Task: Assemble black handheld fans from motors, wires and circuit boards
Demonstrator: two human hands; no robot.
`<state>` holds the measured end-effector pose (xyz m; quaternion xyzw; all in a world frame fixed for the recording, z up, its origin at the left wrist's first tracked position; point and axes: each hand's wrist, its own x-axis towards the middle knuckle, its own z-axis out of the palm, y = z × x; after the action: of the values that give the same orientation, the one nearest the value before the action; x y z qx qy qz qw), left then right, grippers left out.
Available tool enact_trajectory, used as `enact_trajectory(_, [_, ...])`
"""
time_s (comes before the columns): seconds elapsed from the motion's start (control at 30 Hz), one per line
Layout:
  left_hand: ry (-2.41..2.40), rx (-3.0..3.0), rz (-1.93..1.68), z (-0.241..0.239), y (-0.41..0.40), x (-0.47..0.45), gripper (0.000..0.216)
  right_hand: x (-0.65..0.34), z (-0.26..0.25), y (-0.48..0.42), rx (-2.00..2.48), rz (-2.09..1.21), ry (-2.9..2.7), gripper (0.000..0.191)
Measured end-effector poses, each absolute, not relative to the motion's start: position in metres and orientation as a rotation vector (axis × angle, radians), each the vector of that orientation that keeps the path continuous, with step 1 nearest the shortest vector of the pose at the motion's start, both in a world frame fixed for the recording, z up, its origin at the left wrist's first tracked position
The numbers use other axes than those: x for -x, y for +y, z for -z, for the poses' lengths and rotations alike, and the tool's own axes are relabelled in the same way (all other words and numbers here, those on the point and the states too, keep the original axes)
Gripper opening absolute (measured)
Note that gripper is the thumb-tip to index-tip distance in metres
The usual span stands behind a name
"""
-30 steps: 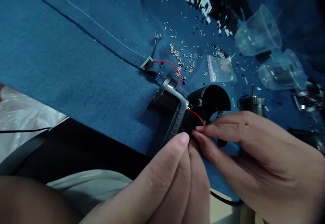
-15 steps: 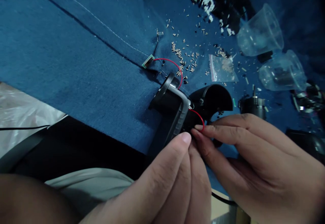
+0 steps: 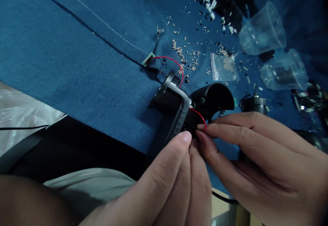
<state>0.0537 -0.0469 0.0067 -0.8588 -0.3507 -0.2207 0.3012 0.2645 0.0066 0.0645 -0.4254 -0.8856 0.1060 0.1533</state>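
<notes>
A black device with a grey rim [image 3: 174, 110] lies at the near edge of a blue felt mat [image 3: 77, 65]. My left hand [image 3: 169, 181] grips its lower part, thumb and fingers pressed together against it. My right hand [image 3: 256, 157] pinches a short red wire [image 3: 200, 116] coming out of the device, thumb and forefinger closed on it. A second red wire [image 3: 174, 65] loops from the device to a small green circuit board [image 3: 148, 59] on the mat. A black curved housing part [image 3: 215, 98] sits just behind the device.
Several tiny screws [image 3: 187, 57] are scattered on the mat beyond the device. A small clear bag [image 3: 224, 69] lies among them. Two clear plastic cups [image 3: 262, 31] lie tipped at the right, above a small black motor [image 3: 252, 103]. White plastic [image 3: 23, 110] lies at left.
Hardly anything: my hands and the device have shifted very slightly; the right hand still pinches the red wire at the same spot.
</notes>
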Motion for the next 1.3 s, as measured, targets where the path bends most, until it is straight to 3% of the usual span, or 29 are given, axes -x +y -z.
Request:
enact_trajectory(0.67, [-1.042,2.377,0.594,-0.011,-0.056,-0.051,0.047,-0.253,-0.074,0.009,1.223,-0.192,-2.61,0.012])
enact_trajectory(0.87, [-1.069,2.388,0.759,-0.009,-0.054,-0.052,0.034,-0.252,-0.075,0.006,1.327,-0.288,-2.556,0.011])
enact_trajectory(1.13, [-0.97,2.361,0.658,-0.008,-0.047,-0.052,0.048,-0.255,-0.073,0.012,1.253,-0.291,-2.619,0.013])
enact_trajectory(1.3, [-0.96,2.345,0.599,-0.01,-0.049,-0.053,0.045,-0.255,-0.076,0.012,1.233,-0.333,-2.615,0.014])
